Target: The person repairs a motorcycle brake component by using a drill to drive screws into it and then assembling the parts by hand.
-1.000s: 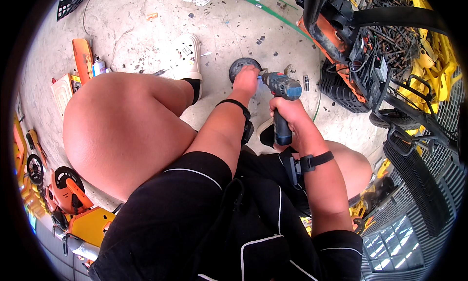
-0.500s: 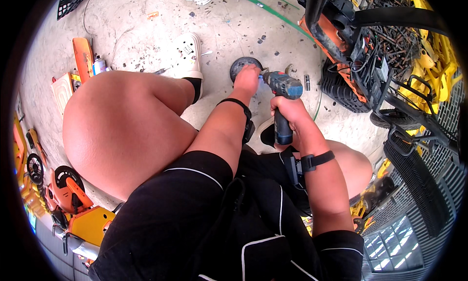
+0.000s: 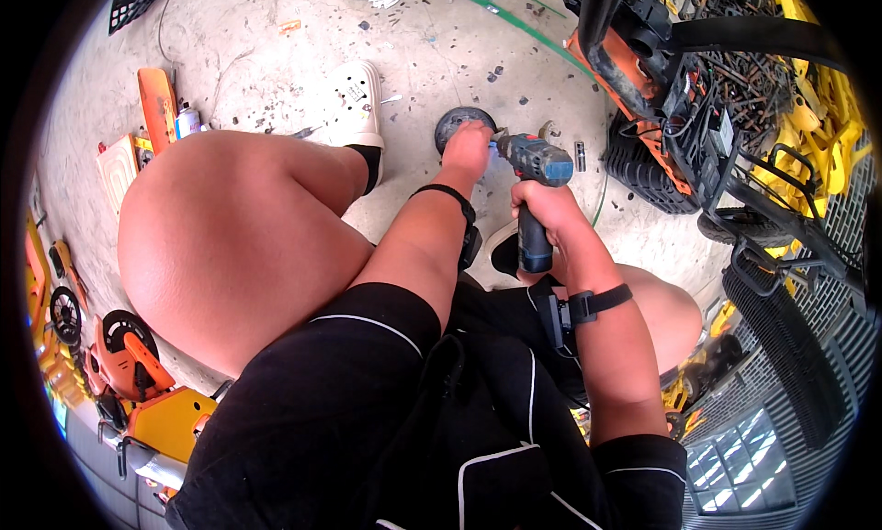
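My right hand [image 3: 544, 202] is wrapped round the grip of a dark cordless drill [image 3: 540, 161], its battery end towards me and its nose pointing left. Just beyond the nose, my left hand [image 3: 467, 150] closes over the near right side of a round dark disc [image 3: 453, 126], possibly a small wheel, low over the floor. The drill's tip meets the disc's right side by my left fingers. Those fingers hide the exact contact point and any bit.
Orange and black frame parts [image 3: 634, 117] with a black crate [image 3: 648, 167] stand at the right, before a heap of yellow parts [image 3: 813, 117]. An orange panel [image 3: 157, 107] and spray can [image 3: 187, 122] lie left. Small scraps dot the concrete floor [image 3: 257, 62].
The drill has shifted very slightly to the right. Both hands keep their grips, and the disc stays in almost the same place.
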Demonstrator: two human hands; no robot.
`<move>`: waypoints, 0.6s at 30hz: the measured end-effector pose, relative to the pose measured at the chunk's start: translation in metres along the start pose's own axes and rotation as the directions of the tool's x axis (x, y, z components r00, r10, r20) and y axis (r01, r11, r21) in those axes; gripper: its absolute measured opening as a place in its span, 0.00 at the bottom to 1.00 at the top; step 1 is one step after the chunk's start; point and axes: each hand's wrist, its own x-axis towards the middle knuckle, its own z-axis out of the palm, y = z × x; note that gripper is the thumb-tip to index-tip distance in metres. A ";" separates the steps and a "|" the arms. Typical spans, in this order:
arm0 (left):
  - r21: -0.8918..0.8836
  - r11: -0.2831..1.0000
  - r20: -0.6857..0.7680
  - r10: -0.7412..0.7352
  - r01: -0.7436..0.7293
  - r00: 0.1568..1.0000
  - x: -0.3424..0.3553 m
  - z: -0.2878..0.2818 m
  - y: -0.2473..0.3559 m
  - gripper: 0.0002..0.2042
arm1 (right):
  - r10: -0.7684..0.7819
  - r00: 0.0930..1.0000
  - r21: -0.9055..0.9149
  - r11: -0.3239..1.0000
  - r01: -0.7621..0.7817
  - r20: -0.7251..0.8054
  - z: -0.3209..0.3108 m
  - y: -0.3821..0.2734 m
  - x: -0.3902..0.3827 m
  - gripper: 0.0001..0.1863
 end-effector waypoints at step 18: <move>-0.015 1.000 -0.020 -0.010 0.009 1.000 -0.002 -0.001 0.002 0.09 | -0.028 1.000 -0.005 1.000 0.028 -0.001 0.004 -0.002 -0.002 0.13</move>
